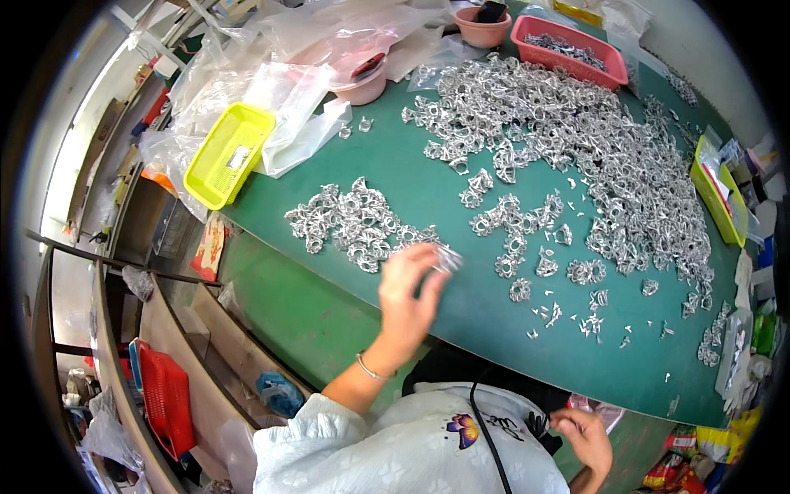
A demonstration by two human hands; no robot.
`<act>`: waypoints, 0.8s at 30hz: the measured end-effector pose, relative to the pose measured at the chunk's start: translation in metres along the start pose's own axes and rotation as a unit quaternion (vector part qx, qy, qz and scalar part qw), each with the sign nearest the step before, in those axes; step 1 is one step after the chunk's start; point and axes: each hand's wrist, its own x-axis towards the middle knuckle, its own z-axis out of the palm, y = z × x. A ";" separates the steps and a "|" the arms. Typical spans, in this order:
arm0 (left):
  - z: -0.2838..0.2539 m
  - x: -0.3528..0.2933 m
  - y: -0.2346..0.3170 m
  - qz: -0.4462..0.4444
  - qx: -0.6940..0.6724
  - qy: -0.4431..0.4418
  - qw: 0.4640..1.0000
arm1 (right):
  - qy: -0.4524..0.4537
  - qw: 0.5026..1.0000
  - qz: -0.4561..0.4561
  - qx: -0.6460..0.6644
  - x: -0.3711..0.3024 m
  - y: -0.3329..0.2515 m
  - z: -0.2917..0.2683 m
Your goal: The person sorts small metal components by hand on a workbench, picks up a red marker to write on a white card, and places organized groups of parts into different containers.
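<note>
Over the near edge of the table, my left hand is closed on a silver ring-shaped metal part, blurred by motion. Just beyond it lies a pile of similar silver metal parts. My right hand is low at the front, by my lap, below the table edge. Its fingers are curled together, and what they hold, if anything, I cannot make out. Small silver fragments and a few loose round parts lie on the green tabletop between my hands and the large heap.
A pink basket of metal pieces stands at the back. A yellow basket, clear plastic bags and a pink bowl sit at the left. Another yellow basket is on the right. Shelving with a red basket is at the left.
</note>
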 end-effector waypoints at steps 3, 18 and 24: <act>0.012 -0.019 0.042 0.114 -0.132 -0.159 0.972 | 0.104 0.949 -0.112 0.274 0.043 -0.042 0.027; 0.006 0.042 -0.041 0.011 0.208 -0.103 0.973 | 0.038 0.806 -0.095 0.583 0.098 -0.061 0.035; 0.029 0.013 0.059 0.168 -0.046 -0.165 0.971 | 0.051 0.792 -0.084 0.603 0.095 -0.065 0.036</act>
